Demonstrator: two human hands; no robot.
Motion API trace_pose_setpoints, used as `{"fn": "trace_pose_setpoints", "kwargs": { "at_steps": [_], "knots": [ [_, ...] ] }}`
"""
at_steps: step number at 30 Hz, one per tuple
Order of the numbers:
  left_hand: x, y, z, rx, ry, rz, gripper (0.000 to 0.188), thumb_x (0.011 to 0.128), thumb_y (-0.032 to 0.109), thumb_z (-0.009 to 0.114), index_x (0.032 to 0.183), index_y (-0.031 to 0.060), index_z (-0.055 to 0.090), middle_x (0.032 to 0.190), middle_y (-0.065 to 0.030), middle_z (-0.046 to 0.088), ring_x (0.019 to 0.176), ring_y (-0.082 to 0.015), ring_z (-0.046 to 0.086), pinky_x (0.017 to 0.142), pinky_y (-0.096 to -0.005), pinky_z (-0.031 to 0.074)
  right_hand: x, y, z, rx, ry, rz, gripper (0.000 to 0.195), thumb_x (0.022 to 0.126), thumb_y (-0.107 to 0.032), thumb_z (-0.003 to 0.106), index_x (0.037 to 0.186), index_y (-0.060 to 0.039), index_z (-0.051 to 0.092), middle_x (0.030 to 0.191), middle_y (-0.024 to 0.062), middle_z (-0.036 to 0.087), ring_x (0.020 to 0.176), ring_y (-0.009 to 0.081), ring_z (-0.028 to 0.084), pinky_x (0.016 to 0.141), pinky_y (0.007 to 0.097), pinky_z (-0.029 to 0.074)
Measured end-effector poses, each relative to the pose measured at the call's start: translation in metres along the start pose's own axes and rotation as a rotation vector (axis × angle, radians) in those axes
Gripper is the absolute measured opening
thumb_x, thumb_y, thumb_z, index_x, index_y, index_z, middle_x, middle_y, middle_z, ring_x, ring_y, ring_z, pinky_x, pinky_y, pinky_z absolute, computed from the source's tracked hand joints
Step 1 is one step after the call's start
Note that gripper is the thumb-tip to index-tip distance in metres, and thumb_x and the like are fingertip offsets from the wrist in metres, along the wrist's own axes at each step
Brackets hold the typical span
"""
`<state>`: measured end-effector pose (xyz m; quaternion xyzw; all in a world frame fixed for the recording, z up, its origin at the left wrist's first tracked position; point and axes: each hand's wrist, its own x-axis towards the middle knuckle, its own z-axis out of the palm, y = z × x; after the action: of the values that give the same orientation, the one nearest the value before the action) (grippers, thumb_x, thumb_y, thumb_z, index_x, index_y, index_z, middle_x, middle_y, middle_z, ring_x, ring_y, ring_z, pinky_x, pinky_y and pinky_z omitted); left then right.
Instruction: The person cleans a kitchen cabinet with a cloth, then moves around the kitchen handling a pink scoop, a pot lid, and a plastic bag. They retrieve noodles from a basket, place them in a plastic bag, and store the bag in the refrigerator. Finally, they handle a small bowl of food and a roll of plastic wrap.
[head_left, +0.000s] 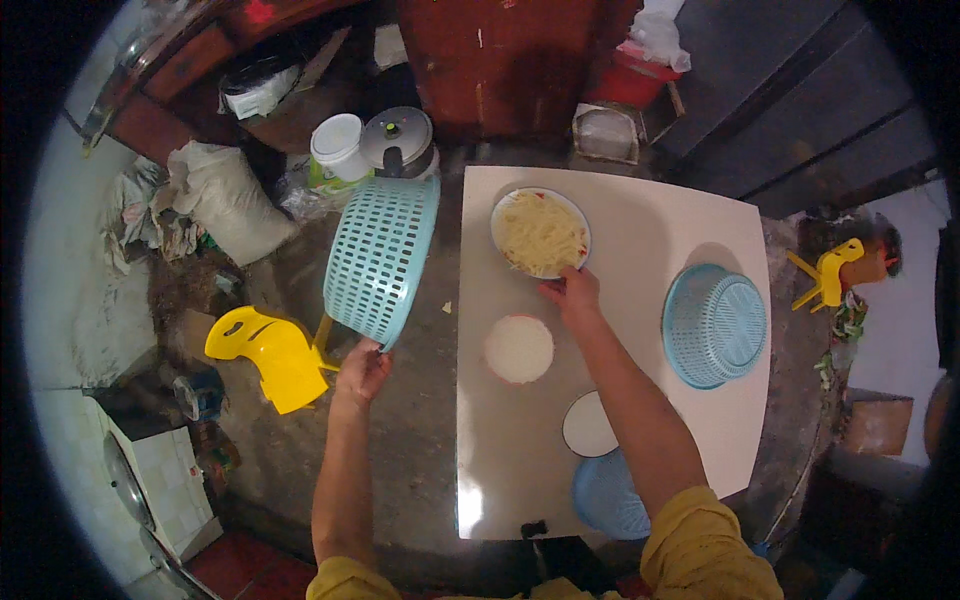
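Observation:
My left hand (364, 373) grips the rim of a light-blue slotted plastic basket (379, 262). The basket is tipped on its side in the air beyond the table's left edge. At the near rim of a white plate (494, 232), my right hand (576, 291) has its fingers closed on the edge. Pale yellow shreds (540, 234) with a few red bits fill that plate. Just nearer on the white table (510, 465) is a round pink-rimmed dish (519, 349). A dark-rimmed white dish (587, 424) lies partly under my right forearm.
A second light-blue basket (712, 326) sits upside down at the table's right; a blue basket (609, 495) is at the near edge. Yellow plastic chairs (289, 367) stand on both sides. On the far left floor are a white bucket (337, 141), a lidded pot (397, 135) and a sack (229, 199).

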<state>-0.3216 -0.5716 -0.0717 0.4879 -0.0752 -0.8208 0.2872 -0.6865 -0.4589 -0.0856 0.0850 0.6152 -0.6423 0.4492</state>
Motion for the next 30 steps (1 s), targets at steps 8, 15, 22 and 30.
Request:
{"fn": "trace_pose_setpoints", "kwargs": {
  "at_steps": [8,15,22,30],
  "knots": [
    [0.070,-0.043,0.049,0.215,0.099,0.008,0.014,0.084,0.010,0.060,0.095,0.0007,0.058,0.082,-0.0077,0.061,0.065,-0.0195,0.059,0.057,-0.0258,0.050,-0.059,-0.048,-0.097,0.132,0.011,-0.206,0.030,0.085,-0.004,0.048,0.114,0.0028,0.046,0.103,0.0153,0.058,0.088,0.0268,0.063,0.077,0.0414,0.057],
    [0.196,-0.079,0.061,0.359,0.054,0.096,0.022,0.079,0.008,0.063,0.099,-0.0007,0.058,0.085,-0.0146,0.062,0.071,-0.0260,0.063,0.057,-0.0352,0.052,-0.128,-0.059,-0.186,0.151,0.141,-0.321,0.031,0.086,-0.005,0.048,0.116,0.0023,0.048,0.109,0.0160,0.059,0.092,0.0251,0.063,0.076,0.0389,0.057],
    [0.315,-0.038,0.000,1.009,-0.027,0.589,0.031,0.074,0.007,0.066,0.102,-0.0017,0.056,0.085,-0.0113,0.060,0.069,-0.0248,0.060,0.057,-0.0374,0.053,-0.154,-0.064,-0.162,0.222,0.239,-0.365,0.035,0.087,-0.005,0.047,0.121,0.0016,0.047,0.112,0.0151,0.059,0.092,0.0254,0.064,0.077,0.0387,0.057],
    [0.381,0.041,0.035,1.803,0.283,0.425,0.036,0.083,0.026,0.059,0.106,-0.0020,0.058,0.092,-0.0231,0.063,0.067,-0.0318,0.064,0.058,-0.0435,0.052,-0.140,-0.046,-0.148,0.253,0.370,-0.400,0.039,0.090,-0.017,0.051,0.124,0.0021,0.047,0.114,0.0148,0.060,0.090,0.0260,0.065,0.075,0.0358,0.055]
  ]
}}
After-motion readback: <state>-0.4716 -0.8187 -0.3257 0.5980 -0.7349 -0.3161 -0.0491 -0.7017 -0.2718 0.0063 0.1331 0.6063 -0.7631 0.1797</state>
